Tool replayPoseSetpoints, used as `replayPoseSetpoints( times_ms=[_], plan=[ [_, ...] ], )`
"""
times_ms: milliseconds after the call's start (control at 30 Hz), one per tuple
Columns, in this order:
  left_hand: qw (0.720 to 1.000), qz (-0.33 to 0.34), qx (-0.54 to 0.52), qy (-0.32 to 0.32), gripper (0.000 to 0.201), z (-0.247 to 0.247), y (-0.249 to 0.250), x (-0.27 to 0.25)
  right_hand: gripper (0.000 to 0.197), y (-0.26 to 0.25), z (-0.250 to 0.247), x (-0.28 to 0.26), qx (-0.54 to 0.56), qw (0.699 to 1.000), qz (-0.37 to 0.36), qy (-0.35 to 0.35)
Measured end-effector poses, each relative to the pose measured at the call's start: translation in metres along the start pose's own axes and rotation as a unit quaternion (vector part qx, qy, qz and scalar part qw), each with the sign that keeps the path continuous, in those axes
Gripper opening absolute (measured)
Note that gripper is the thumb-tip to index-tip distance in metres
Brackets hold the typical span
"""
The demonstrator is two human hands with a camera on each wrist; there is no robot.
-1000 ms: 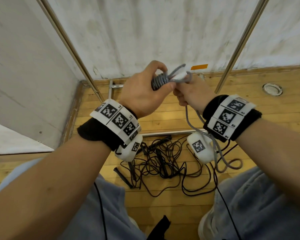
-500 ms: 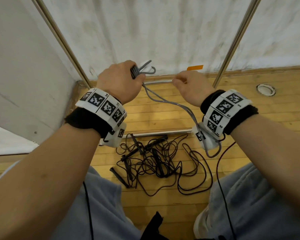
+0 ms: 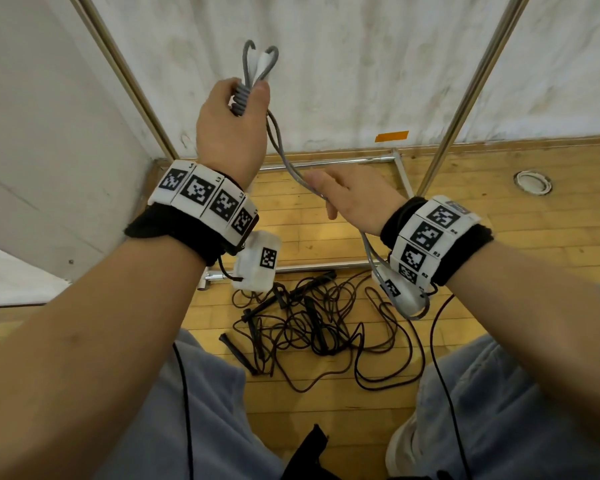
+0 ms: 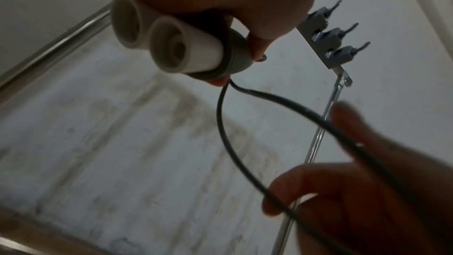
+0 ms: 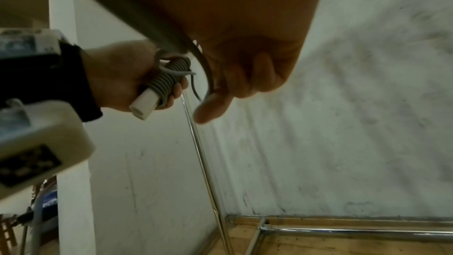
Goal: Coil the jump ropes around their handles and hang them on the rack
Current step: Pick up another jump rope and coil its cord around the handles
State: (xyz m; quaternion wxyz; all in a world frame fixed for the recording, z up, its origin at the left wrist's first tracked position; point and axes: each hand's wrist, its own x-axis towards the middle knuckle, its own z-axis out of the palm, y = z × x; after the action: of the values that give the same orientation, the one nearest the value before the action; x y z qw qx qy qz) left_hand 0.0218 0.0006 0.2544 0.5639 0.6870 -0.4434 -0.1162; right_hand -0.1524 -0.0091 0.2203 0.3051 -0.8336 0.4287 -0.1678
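Gripped a pair of white plastic cylindrical handles [image 4: 186, 49] side by side in the left hand [image 3: 231, 133], raised high in front of the stained pale wall, probably to bring the bundle up towards the rack and to pull the slack off the floor. Clamped fingers and thumb round the wound turns of the thin grey cord jump rope [image 3: 241, 98], evidently to stop the coil springing loose; left two short loops of cord standing up above the fist. Let the unwound length run down from under that fist, across the right hand [image 3: 357, 199], and on into a hanging loop beneath the right wrist. Held the right hand lower and apart from the left, fingers loose and mostly straight, thumb out, with the cord lying across them rather than pinched, so seemingly guiding the cord or ready to take it up for another turn. Judged the coiling unfinished, given the slack left over. Showed a row of small grey hooks [image 4: 331, 42] on a bar of the chrome tube rack [image 3: 465, 98] beyond the left hand in the left wrist view, with nothing seen hung on them. Left a tangled heap of thin black jump ropes [image 3: 312, 323] with black handles on the wooden plank floor [image 3: 499, 271] below, between the knees.
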Motion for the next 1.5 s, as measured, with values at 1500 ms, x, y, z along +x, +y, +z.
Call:
replayPoseSetpoints(
  times_ms=[1500],
  plan=[
    [0.966,0.089,0.122,-0.211,0.033,0.001,0.005,-0.027,0.016,-0.004,-0.002,0.009,0.122,0.983,0.118,0.069]
  ],
)
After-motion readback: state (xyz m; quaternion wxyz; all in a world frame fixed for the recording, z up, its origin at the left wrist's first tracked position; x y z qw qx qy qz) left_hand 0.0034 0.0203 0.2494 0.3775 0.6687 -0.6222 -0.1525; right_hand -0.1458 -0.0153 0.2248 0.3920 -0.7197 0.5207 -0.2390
